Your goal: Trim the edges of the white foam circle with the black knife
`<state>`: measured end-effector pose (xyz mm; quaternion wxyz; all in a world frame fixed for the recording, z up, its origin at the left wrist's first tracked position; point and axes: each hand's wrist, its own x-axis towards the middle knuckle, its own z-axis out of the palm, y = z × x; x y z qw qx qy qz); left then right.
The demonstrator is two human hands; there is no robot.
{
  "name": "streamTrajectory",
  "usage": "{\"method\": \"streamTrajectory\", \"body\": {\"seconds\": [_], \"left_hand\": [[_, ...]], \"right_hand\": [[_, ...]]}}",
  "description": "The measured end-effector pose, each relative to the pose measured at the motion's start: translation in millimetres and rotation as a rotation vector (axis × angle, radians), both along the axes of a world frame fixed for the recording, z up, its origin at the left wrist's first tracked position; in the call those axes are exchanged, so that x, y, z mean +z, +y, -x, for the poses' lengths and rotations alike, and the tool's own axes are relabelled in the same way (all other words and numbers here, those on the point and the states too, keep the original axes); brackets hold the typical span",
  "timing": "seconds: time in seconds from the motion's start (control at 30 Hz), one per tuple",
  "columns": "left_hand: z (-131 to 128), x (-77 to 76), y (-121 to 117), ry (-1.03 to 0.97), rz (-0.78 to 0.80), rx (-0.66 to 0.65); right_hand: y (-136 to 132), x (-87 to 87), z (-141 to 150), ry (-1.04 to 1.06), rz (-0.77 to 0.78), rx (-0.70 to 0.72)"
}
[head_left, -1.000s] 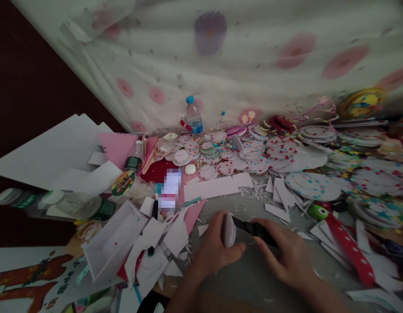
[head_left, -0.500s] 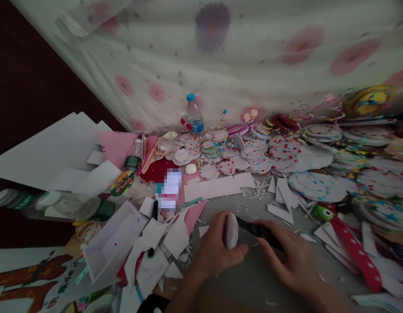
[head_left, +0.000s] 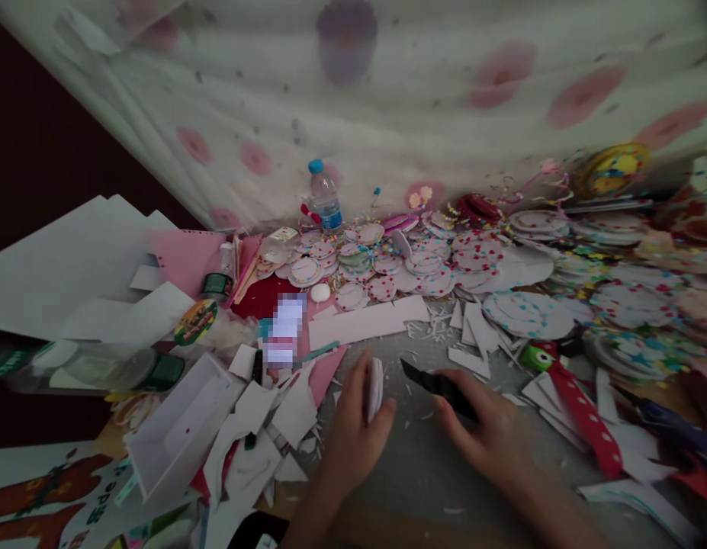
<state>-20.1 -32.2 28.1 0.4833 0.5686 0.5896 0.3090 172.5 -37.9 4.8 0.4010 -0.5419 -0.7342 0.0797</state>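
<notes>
Between the fingers and thumb of my left hand (head_left: 353,438) is a thick white disc (head_left: 375,389), held on edge above the grey cutting surface (head_left: 413,457). A black utility knife (head_left: 451,395) is gripped in my right hand (head_left: 487,423). Its dark blade points left toward the disc, with a gap between them. Fine white shavings lie on the surface around both hands. A long white strip (head_left: 367,322) lies just beyond them.
Stacks of dotted white discs (head_left: 479,259) line the back by the flowered curtain. A water bottle (head_left: 326,197) stands among them. Left are a phone (head_left: 284,332), an open white box (head_left: 181,427) and paper scraps (head_left: 296,412). A red polka-dot piece (head_left: 585,415) lies right.
The knife blade was at the disc's edge and is now apart from it. My left hand has drawn away leftward with the disc. The whole view has shifted slightly.
</notes>
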Motion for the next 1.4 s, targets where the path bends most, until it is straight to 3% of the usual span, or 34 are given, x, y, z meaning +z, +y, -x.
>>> {"method": "streamTrajectory", "body": {"seconds": [0.17, 0.4, 0.93, 1.23, 1.4], "left_hand": [[-4.1, 9.0, 6.4, 0.171, -0.148, -0.028], [-14.4, 16.1, 6.7, 0.291, -0.157, -0.036], [-11.0, 20.5, 4.1, 0.365, -0.189, -0.113], [-7.5, 17.0, 1.6, 0.272, -0.187, -0.133], [-3.8, 22.5, -2.0, 0.109, -0.056, -0.150]], "right_hand": [[-1.5, 5.4, 2.4, 0.025, -0.041, 0.057], [-6.6, 14.7, 8.7, 0.009, -0.029, 0.193], [-6.5, 14.0, 7.3, -0.089, -0.085, 0.182], [-5.7, 10.4, 5.3, -0.133, -0.136, 0.142], [-5.1, 6.5, 2.9, -0.145, -0.176, 0.125]]}}
